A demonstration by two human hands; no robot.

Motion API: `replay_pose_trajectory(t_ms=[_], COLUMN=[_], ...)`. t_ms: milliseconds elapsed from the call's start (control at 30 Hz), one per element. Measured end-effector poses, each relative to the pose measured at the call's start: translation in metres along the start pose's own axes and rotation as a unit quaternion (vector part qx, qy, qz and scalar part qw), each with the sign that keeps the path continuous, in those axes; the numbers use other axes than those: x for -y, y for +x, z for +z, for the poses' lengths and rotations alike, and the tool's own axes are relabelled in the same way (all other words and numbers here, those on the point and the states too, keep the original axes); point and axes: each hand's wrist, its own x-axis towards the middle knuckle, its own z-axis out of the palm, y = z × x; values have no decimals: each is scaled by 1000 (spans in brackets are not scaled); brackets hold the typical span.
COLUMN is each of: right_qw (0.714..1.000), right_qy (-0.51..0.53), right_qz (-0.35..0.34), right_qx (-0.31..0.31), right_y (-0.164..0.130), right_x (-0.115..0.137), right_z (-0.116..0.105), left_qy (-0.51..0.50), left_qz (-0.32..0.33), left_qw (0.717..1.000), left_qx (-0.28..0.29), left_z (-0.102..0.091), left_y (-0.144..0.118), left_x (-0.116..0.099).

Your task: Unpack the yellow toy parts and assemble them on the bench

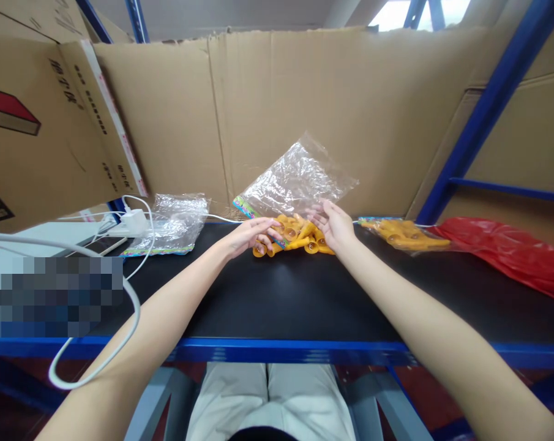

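The clear plastic bag (299, 177) stood up from the black work surface (304, 300) against the cardboard backing (281, 92), its mouth down among a small heap of orange plastic pieces (297, 236). I judged the bag very light, thin and crinkly, apt to slide and collapse under the fingers, so the printed strip along its lower edge looked the firmest place to pinch it. The orange pieces seemed light, hard and smooth, likely to scatter or roll if nudged; scooping them together from both sides seemed safer than picking at single ones.

The heap lay directly between my hands, at the far side of the surface. My left hand (251, 236) lay flat and open, fingers stretched toward the heap and touching its left edge, gripping nothing that I could see. My right hand (334, 223) was also open, fingers spread over the heap's right side just under the bag's edge; whether a fingertip had caught the plastic I could not tell.

Further right lay a second bag of orange pieces (403, 233), then a red plastic bag (510, 254). To the left sat a crumpled clear bag (173, 223), a white charger (134, 220) and its cable (97, 361).
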Motion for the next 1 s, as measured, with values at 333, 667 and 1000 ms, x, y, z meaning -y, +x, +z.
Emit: replay_pose_trajectory(t_ms=[333, 667, 1000], right_qw=[995, 994, 997], right_qy=[87, 72, 52], right_qz=[53, 72, 37], right_qx=[-3, -25, -50], right_y=[-10, -10, -1], right_x=[0, 11, 20], right_z=[12, 8, 2], left_qy=[83, 88, 210], left_qz=[-64, 0, 118], left_qw=[989, 993, 935], left_qx=[-106, -81, -259], left_z=[2, -6, -14], left_y=[2, 1, 9], left_x=[4, 2, 7])
